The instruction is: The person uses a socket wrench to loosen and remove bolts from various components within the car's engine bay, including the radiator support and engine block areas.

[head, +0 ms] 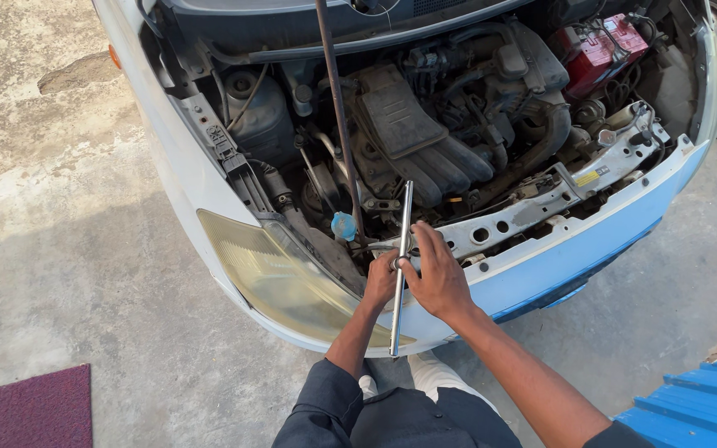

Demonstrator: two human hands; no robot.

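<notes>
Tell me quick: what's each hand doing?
Left hand: closed around the T-handle wrench.
Right hand: fingers wrapped on the same wrench's crossbar.

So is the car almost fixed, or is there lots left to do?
Done: the hood is up, held by the prop rod, so the engine shows. In hand: the left hand and right hand grip a T-shaped metal wrench at the front panel near the headlight. Left: the pictures can't show how much, but the tool is on the car and the hood is open, so it doesn't look finished.

Wrench shaft [399, 274] lower end behind hands, prop rod [338, 116] top cut off
</notes>
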